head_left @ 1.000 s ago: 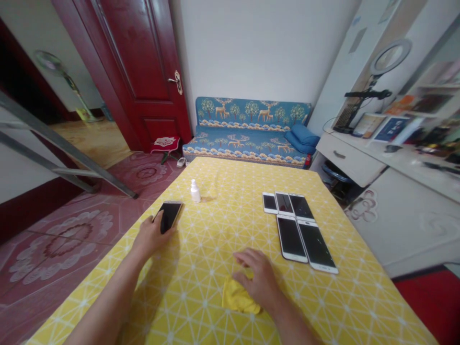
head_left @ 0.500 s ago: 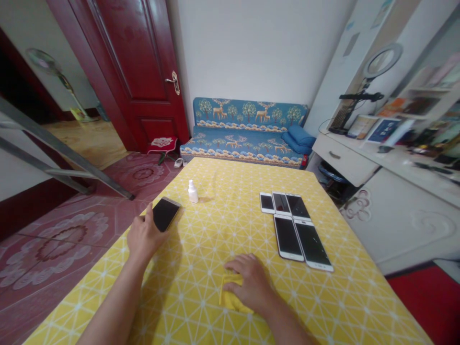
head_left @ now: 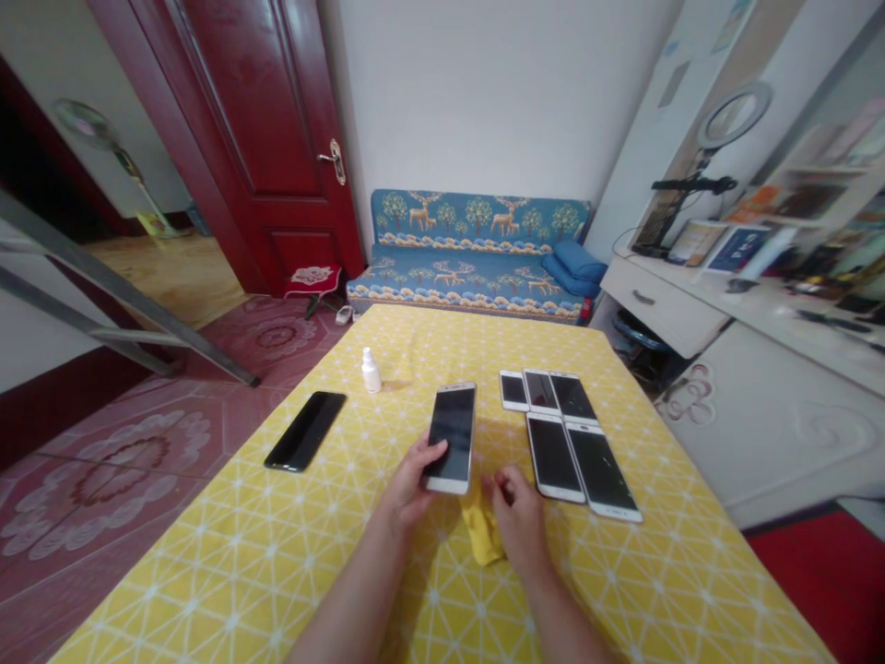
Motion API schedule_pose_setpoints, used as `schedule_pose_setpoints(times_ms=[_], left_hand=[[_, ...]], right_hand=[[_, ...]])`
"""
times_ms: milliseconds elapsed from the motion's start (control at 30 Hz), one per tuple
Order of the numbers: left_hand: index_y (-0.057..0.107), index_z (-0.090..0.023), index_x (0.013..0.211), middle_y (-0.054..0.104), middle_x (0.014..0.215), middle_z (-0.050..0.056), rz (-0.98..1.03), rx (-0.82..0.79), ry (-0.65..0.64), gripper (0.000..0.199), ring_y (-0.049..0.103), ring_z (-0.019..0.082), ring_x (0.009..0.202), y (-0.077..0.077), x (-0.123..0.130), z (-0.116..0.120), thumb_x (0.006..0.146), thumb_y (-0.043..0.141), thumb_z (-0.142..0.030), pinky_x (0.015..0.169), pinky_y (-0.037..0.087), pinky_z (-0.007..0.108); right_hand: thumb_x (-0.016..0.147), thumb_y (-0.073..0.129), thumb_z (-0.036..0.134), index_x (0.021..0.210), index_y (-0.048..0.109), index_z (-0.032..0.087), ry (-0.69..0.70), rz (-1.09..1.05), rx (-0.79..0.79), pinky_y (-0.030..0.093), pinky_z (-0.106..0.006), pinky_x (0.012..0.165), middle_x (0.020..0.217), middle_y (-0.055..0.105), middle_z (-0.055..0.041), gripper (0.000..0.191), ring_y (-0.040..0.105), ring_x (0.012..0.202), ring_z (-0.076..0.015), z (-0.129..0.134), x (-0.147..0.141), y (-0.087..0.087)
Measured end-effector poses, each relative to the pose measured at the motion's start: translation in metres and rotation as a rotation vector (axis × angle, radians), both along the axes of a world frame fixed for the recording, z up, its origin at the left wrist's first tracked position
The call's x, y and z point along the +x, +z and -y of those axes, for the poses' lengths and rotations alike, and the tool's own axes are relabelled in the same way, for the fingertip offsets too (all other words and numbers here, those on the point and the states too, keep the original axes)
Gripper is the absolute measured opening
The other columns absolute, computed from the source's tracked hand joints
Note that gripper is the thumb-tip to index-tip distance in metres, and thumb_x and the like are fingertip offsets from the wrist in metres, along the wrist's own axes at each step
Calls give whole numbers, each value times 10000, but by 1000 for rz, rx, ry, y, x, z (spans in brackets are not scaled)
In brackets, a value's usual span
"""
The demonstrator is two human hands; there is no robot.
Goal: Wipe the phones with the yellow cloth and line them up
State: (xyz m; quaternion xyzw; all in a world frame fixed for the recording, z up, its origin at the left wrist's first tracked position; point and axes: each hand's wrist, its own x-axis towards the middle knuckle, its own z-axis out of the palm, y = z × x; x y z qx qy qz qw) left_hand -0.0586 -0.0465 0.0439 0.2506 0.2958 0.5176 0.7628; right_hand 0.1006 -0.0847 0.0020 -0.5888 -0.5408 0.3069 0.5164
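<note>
My left hand (head_left: 413, 481) grips a white-framed smartphone (head_left: 453, 433) by its lower left side, thumb over the dark screen, raised above the table. Just right of it, my right hand (head_left: 517, 512) is closed on a yellow cloth (head_left: 482, 530) that hangs from the fingers. A dark smartphone (head_left: 306, 431) lies by itself on the left part of the table. To the right, several phones lie side by side in two rows, among them a white phone with marks on its screen (head_left: 603, 468) and a smaller white phone (head_left: 513, 390).
A small white spray bottle (head_left: 371, 371) stands on the yellow patterned tablecloth (head_left: 332, 563), toward the far left. Beyond the table is a blue sofa (head_left: 477, 263). A white desk (head_left: 761, 387) stands at the right, and a metal ladder (head_left: 138, 300) leans at the left.
My left hand has lifted a phone from the left and brought it to the middle; another dark phone now shows there. My right hand has picked up the cloth and moved slightly forward and right.
</note>
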Motion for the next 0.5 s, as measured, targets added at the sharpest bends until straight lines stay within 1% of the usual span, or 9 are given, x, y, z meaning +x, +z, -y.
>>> schedule_pose_setpoints(times_ms=[100,200,267,300,367,400,433,467,500], left_hand=[[554,-136,1226,693,1099,134,105,-17,-94,442,685,253,935,-8,4,-1,806,618,-258,859,510,381],[546,-69,1238,660,1162,184,203,-56,-198,503,651,265,1032,-14,2,1,866,520,-407,952,459,393],[557,-53,1226,647,1178,194,236,-78,-236,565,640,262,1050,-16,4,3,878,467,-490,976,441,389],[567,-49,1214,648,1175,197,239,-87,-245,592,641,262,1044,-18,5,4,878,449,-522,976,439,388],[582,-42,1200,654,1155,204,234,-100,-254,645,645,267,1028,-20,11,6,874,422,-575,962,446,390],[585,-42,1200,661,1139,206,230,-104,-256,667,647,270,1022,-21,14,7,870,412,-596,954,450,392],[589,-51,1199,670,1121,198,226,-108,-245,670,650,268,1012,-22,17,7,868,410,-606,946,455,390],[601,-67,1186,684,1096,182,220,-115,-222,654,656,261,995,-23,19,7,867,415,-607,937,461,385],[618,-75,1155,696,1066,168,216,-129,-198,640,662,251,974,-24,21,8,865,419,-610,930,466,377]], right_hand=[[788,605,467,728,526,191,-95,-179,-31,407,-236,531,632,544,24,293,521,590,-146,-3,8,1],[755,649,473,833,569,178,-201,-427,-71,444,-243,528,703,592,5,316,556,602,-151,-8,16,1],[737,667,467,904,579,174,-327,-552,-33,464,-248,544,764,607,-4,349,577,627,-151,-12,21,1],[736,666,463,936,581,173,-397,-569,9,473,-253,567,797,612,-9,363,588,653,-153,-13,23,1],[758,647,449,984,581,171,-500,-509,104,487,-267,635,870,623,-27,365,610,733,-164,-12,24,4],[778,632,435,998,580,172,-506,-452,141,494,-279,676,920,633,-43,347,621,784,-174,-9,21,6],[801,614,417,997,579,176,-467,-391,169,500,-292,714,971,643,-61,313,631,837,-185,-5,17,10],[826,595,389,984,580,182,-373,-325,187,505,-307,751,1021,649,-78,261,636,890,-196,0,12,13],[849,575,354,962,585,191,-227,-250,205,509,-321,789,1064,654,-89,199,638,941,-204,7,5,17]])
